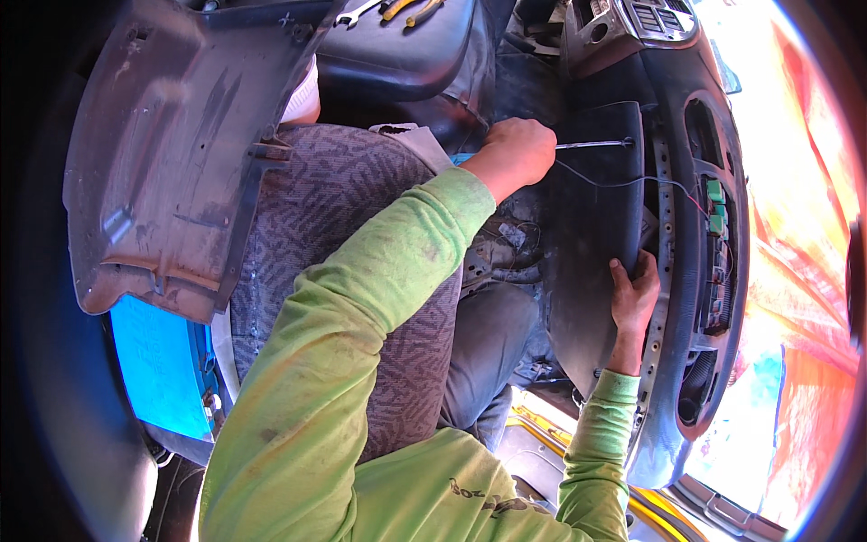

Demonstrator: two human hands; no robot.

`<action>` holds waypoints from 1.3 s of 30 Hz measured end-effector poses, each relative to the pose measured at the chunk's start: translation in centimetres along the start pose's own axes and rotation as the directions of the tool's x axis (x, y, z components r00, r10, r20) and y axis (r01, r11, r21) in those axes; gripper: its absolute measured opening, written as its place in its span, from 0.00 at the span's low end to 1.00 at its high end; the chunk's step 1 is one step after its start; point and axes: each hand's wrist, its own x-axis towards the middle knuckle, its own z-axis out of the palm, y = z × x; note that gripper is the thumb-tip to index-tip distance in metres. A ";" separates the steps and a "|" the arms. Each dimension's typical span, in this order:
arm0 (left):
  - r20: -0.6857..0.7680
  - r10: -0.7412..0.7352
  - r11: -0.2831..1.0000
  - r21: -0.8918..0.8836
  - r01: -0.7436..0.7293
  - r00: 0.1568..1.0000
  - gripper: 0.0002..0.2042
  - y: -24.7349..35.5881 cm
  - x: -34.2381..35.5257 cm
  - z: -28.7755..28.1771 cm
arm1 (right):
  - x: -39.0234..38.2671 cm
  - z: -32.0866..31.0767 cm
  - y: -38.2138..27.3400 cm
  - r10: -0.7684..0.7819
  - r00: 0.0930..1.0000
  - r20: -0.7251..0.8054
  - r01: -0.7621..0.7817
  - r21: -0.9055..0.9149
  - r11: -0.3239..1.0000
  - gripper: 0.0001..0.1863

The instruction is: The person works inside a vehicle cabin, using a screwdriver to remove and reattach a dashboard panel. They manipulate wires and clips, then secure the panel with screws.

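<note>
My left hand [519,155] is closed in a fist round a screwdriver, whose thin metal shaft [589,144] points right. Its tip meets a hole near the top of a black dashboard panel [587,226]; the handle is mostly hidden in the fist. Lower down, my right hand [634,294] grips the panel's right edge, thumb on the near face, the other fingers partly hidden. That edge stands beside the dashboard frame [662,217], with a gap between them. A thin wire [623,184] crosses in front of the panel toward green relays [716,206] in a dashboard opening.
A large, dirty plastic trim piece [172,163] lies at left, over the patterned seat [316,208]. On the black padded surface [397,54] at the top are a wrench [357,13] and yellow-handled pliers [411,11]. A bright blue box-like thing [161,366] is at lower left.
</note>
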 end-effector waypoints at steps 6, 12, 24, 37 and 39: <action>-0.002 -0.008 1.000 0.023 0.008 1.000 0.12 0.1 0.0 0.0 | -0.1 0.2 0.1 -0.026 1.000 -0.003 0.026 0.034 0.999 0.17; 0.007 -0.020 0.999 0.028 0.020 1.000 0.12 0.2 -0.2 -0.3 | 0.0 0.4 0.6 -0.042 0.999 -0.009 0.042 0.026 0.999 0.17; 0.013 -0.024 0.999 0.037 0.023 1.000 0.12 0.2 -0.2 -0.3 | -0.3 0.2 -0.1 0.030 0.999 0.038 -0.031 0.041 0.999 0.18; 0.006 -0.026 0.998 0.060 0.025 1.000 0.12 0.2 -0.2 -0.5 | -0.4 0.5 0.5 0.007 1.000 0.027 -0.007 -0.018 1.000 0.17; 0.024 -0.046 0.996 0.080 0.044 0.999 0.12 0.3 -0.1 -0.7 | -0.4 0.6 0.4 -0.002 1.000 0.031 0.003 -0.025 1.000 0.18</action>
